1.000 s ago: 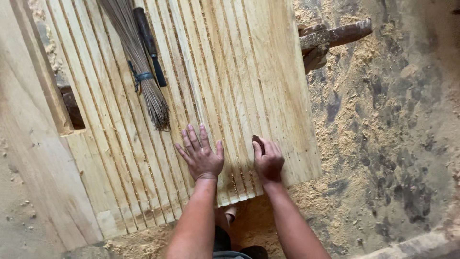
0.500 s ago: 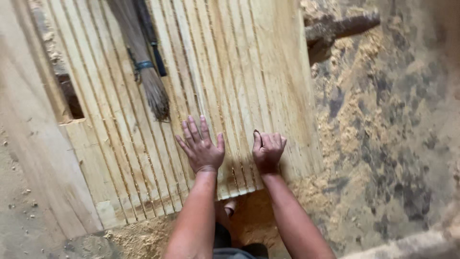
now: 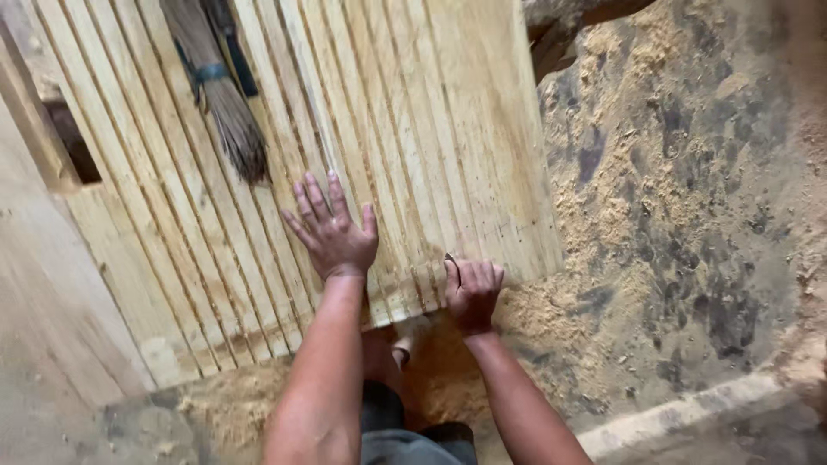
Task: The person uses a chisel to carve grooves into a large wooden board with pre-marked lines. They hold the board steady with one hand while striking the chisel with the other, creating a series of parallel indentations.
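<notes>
Two hands down on a row of pale wooden slats (image 3: 284,155) laid side by side, long edges touching, running away from the person.

L hand (image 3: 332,232): flat, palm down, fingers spread wide apart, pressing on slats near their near ends. Holds nothing. Looks like it pins the row so strips don't shift or ride up, judging by the splayed fingers.

R hand (image 3: 469,293): just right of L, a bit nearer the body, at the very end of the slats. Fingers curled together over the end edge, closed around a small dark item (image 3: 452,267) – tip only shows by the forefinger, can't tell what it is (pencil or small tool, maybe). Curl over the edge reads as squaring the ends or marking there.

Around:
- Broom (image 3: 226,120), bristles toward the hands, lies on the slats well beyond L hand, up-left. Dark straight handle (image 3: 237,52) beside it. Both sit on the stock, in the way if the far part needs work.
- Wide board (image 3: 52,301) left of L hand, outside the row.
- Sawdust (image 3: 629,207) heaped right of R hand and below the slat ends; dark stained floor (image 3: 732,301) further right.
- Person's foot (image 3: 405,340) under the slat ends, between the forearms.
</notes>
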